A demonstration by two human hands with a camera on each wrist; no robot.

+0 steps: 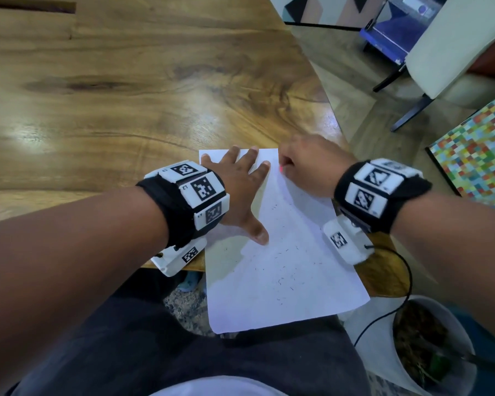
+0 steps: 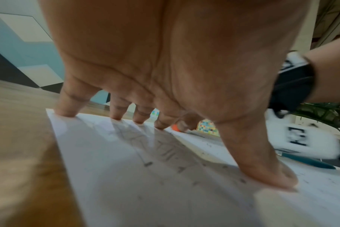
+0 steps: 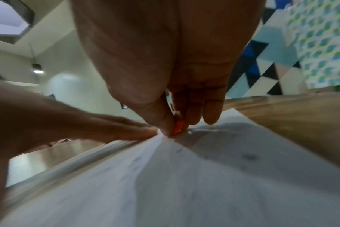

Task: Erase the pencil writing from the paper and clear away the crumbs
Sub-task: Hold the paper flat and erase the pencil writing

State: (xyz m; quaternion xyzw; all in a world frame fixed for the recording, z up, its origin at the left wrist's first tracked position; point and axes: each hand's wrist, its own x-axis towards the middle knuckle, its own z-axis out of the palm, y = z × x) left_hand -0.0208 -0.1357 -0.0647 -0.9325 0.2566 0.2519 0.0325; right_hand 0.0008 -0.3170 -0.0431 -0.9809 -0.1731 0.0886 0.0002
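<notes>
A white sheet of paper (image 1: 283,270) lies at the wooden table's near right corner, its lower end hanging over the edge. Dark eraser crumbs (image 1: 280,278) are scattered over its middle and lower part. My left hand (image 1: 240,181) lies flat with spread fingers on the sheet's top left, pressing it down; faint pencil marks (image 2: 165,152) show under the palm. My right hand (image 1: 306,167) pinches a small orange-red eraser (image 3: 178,128) between thumb and fingers, its tip on the paper near the top edge, right beside my left index fingertip.
The table's right edge (image 1: 335,118) runs close past my right hand. A white pot with a plant (image 1: 423,347) stands on the floor below right, a black cable (image 1: 395,295) looping over it. A chair (image 1: 446,52) and a colourful checkered board (image 1: 477,155) stand further right.
</notes>
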